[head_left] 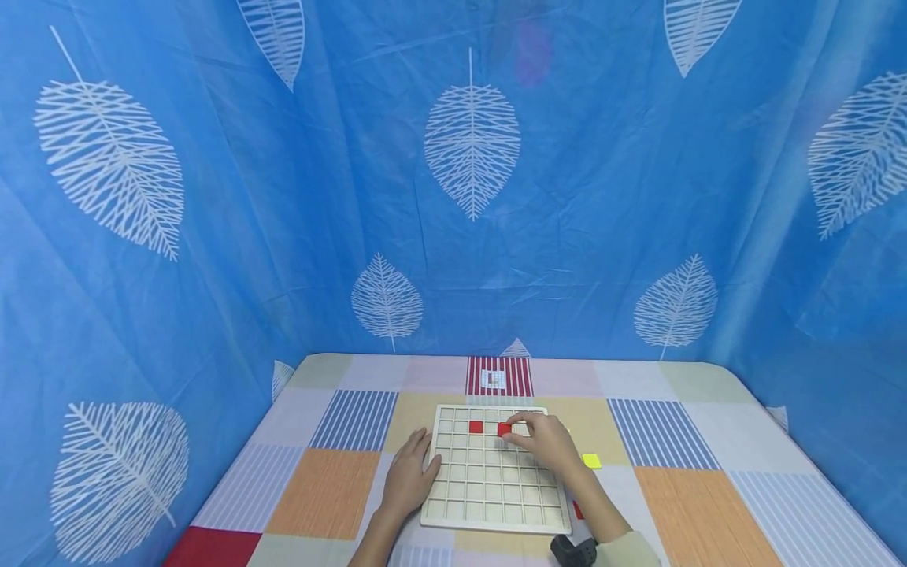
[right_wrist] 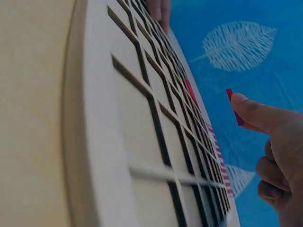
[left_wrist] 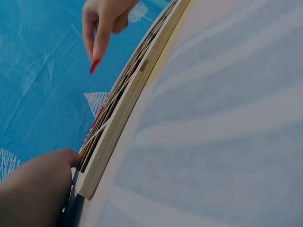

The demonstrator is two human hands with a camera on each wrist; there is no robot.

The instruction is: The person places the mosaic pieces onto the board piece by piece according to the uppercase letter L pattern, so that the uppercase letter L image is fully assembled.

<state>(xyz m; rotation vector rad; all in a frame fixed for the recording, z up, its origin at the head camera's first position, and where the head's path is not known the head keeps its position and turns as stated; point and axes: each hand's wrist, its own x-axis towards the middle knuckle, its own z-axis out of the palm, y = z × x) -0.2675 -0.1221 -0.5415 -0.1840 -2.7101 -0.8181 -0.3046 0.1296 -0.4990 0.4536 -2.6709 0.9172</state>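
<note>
A pale wooden board (head_left: 496, 529), divided by raised strips into a grid of square cells, lies on the table. My right hand (head_left: 547, 445) pinches a small red square tile (right_wrist: 234, 109) between thumb and fingertips above the far part of the board; its other fingers curl in. One more red tile (head_left: 476, 427) sits in a cell near the board's far edge, left of the held one. Along the board's left side rests my left hand (head_left: 409, 479), fingers extended forward, thumb at the rim.
On the cloth right of the board lie a yellow square tile (head_left: 591, 461) and a red piece (head_left: 578, 510), partly covered by the right forearm. A patchwork tablecloth (head_left: 333, 496) covers the table. Blue leaf-print curtains (head_left: 567, 197) hang behind and at both sides.
</note>
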